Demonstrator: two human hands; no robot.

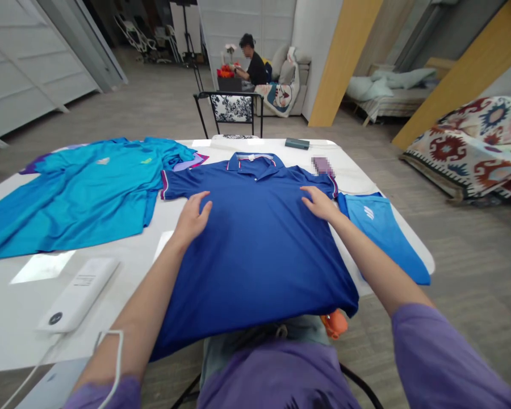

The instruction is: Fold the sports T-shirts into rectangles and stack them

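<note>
Tabletop (12, 318): blue polo (255, 244), 2 hands (192, 218) (321, 205)

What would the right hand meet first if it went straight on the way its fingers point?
Probably the blue polo shirt, around its collar; how high the right hand sits is unclear.

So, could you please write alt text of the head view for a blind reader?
A dark blue polo lies spread on a white table, collar at the far end, with the person's left hand and right hand open over its sides. A teal shirt lies to the left, a lighter blue garment to the right.
</note>
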